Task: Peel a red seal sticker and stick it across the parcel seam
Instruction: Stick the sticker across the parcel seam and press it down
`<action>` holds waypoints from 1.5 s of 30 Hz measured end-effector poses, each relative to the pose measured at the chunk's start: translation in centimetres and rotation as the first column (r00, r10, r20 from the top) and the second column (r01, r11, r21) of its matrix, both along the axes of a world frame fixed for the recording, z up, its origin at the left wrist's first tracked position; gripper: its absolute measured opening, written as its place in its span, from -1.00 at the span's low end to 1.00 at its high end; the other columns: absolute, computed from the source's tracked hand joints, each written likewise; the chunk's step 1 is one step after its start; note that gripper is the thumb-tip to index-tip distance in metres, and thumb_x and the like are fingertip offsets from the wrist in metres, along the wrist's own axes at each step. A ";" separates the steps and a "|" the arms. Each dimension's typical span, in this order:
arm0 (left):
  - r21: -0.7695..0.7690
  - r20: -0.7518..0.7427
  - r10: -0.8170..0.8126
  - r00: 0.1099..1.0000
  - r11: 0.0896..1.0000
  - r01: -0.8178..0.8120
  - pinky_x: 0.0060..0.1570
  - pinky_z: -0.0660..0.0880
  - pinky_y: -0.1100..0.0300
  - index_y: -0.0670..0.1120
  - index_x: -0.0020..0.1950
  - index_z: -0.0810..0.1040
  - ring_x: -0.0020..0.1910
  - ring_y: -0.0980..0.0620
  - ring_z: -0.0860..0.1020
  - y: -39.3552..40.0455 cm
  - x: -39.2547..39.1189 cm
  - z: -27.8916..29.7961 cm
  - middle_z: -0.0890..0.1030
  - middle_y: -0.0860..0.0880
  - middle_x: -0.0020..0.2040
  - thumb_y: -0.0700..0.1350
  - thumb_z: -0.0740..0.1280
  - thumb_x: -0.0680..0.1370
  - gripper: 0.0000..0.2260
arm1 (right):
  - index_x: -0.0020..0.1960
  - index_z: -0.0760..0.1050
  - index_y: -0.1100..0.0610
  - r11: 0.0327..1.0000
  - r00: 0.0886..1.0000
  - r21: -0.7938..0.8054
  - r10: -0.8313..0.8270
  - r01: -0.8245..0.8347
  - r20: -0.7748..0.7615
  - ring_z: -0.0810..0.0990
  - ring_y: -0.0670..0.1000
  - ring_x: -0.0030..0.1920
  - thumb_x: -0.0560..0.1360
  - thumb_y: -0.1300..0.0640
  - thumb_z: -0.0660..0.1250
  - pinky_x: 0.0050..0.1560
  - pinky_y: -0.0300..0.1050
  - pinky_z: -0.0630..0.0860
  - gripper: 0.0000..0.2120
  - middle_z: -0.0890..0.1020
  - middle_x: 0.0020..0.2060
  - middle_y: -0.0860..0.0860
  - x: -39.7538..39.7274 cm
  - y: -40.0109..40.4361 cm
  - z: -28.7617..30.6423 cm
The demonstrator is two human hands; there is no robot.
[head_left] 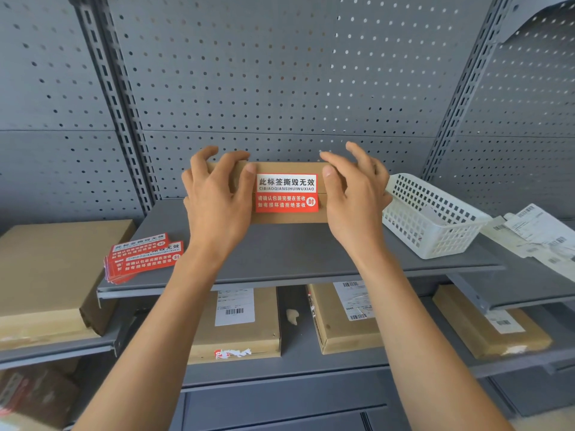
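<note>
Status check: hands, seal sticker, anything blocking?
Left hand and right hand open, flanking the parcel. Red seal sticker on, straddling the seam. Nothing in the way; spare stickers left, white basket right.

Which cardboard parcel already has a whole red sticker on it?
The parcel between both hands on the upper shelf; its red sticker crosses the seam. Others lack one.

Both forearms are seen bare, with no sleeves reaching them. The left hand [217, 200] and right hand [354, 197] are ungloved; fingernails are trimmed short.
</note>
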State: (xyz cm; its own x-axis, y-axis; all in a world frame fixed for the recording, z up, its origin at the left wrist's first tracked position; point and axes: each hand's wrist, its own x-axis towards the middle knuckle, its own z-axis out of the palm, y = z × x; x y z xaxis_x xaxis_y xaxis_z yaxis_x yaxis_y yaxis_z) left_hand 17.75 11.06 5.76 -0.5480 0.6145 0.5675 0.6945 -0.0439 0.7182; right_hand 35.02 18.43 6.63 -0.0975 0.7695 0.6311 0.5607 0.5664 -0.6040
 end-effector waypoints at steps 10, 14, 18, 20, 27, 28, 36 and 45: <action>-0.042 -0.193 0.055 0.980 0.997 -0.064 0.34 0.39 -0.25 0.13 0.45 0.49 0.53 -0.15 0.23 -0.4 0.4 1.1 0.17 -0.04 0.63 0.45 0.19 0.50 -0.37 | 0.47 0.42 -0.11 0.994 0.972 0.039 -0.113 0.107 0.206 0.02 0.24 0.61 0.44 -0.50 0.21 0.36 0.31 0.14 -0.27 0.15 0.64 0.00 -0.8 -1.0 1.4; -0.044 -0.241 0.032 0.970 0.998 -0.044 0.34 0.39 -0.26 0.14 0.47 0.46 0.51 -0.18 0.23 -0.4 -0.1 1.1 0.17 -0.06 0.63 0.39 0.20 0.54 -0.42 | 0.49 0.40 -0.10 0.997 0.971 0.035 -0.082 0.076 0.223 0.02 0.24 0.61 0.47 -0.44 0.25 0.35 0.33 0.16 -0.30 0.16 0.63 0.01 -0.4 -0.7 1.4; -0.054 -0.276 -0.009 0.961 0.999 -0.007 0.36 0.36 -0.26 0.15 0.50 0.44 0.52 -0.18 0.22 -0.5 -0.6 1.2 0.17 -0.06 0.64 0.34 0.16 0.60 -0.47 | 0.51 0.38 -0.11 0.999 0.974 0.020 -0.030 0.026 0.226 0.05 0.21 0.60 0.52 -0.37 0.25 0.36 0.34 0.16 -0.37 0.16 0.63 -0.02 0.3 -0.5 1.8; -0.059 -0.288 -0.024 0.957 0.998 0.008 0.37 0.35 -0.27 0.15 0.51 0.42 0.52 -0.17 0.22 -0.5 -0.9 1.2 0.19 -0.05 0.63 0.31 0.15 0.62 -0.50 | 0.52 0.37 -0.12 1.000 0.973 0.018 0.000 -0.004 0.229 0.06 0.19 0.59 0.56 -0.32 0.25 0.37 0.35 0.16 -0.41 0.17 0.63 -0.03 0.7 -0.3 2.0; -0.037 -0.318 -0.047 0.947 0.999 0.037 0.37 0.31 -0.31 0.16 0.53 0.41 0.54 -0.17 0.21 -0.7 -1.2 1.4 0.23 -0.04 0.63 0.20 0.09 0.68 -0.57 | 0.53 0.37 -0.08 0.998 0.980 0.004 0.067 -0.069 0.188 0.08 0.20 0.59 0.64 -0.20 0.19 0.43 0.43 0.19 -0.51 0.19 0.63 0.01 1.6 0.2 2.4; -0.044 -0.326 -0.044 0.944 0.999 0.032 0.38 0.30 -0.30 0.17 0.54 0.40 0.55 -0.16 0.19 -0.7 -1.1 1.5 0.23 -0.03 0.63 0.22 0.08 0.67 -0.55 | 0.54 0.35 -0.09 0.998 0.977 -0.001 0.059 -0.061 0.205 0.05 0.20 0.60 0.62 -0.25 0.18 0.45 0.41 0.16 -0.47 0.16 0.64 0.00 1.4 0.0 2.5; -0.099 -0.419 -0.023 0.908 0.995 -0.021 0.30 0.32 -0.32 0.21 0.58 0.33 0.55 -0.23 0.19 -0.6 -0.9 1.6 0.24 -0.06 0.63 0.47 0.14 0.50 -0.31 | 0.59 0.22 -0.14 1.000 0.947 0.007 -0.017 0.016 0.322 -0.06 0.23 0.62 0.38 -0.54 0.23 0.43 0.41 0.12 -0.11 0.04 0.66 -0.03 0.7 -0.7 2.5; -0.155 -0.469 -0.119 0.875 0.987 0.050 0.40 0.24 -0.27 0.16 0.62 0.26 0.56 -0.24 0.13 -0.9 -2.2 1.8 0.13 -0.11 0.67 0.39 0.09 0.55 -0.33 | 0.59 0.22 -0.16 0.993 0.937 -0.039 0.119 -0.112 0.327 0.02 0.17 0.60 0.44 -0.38 0.36 0.47 0.36 0.13 -0.20 0.09 0.65 -0.07 2.3 0.3 3.2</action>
State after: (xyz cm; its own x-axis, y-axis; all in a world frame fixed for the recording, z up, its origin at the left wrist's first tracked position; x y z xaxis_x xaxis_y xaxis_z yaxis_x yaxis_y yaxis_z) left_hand 15.54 10.17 7.61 -0.1756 0.7350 0.6549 0.9512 -0.0450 0.3054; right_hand 37.30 18.70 9.80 -0.3856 0.7527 0.5337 0.6613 0.6288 -0.4090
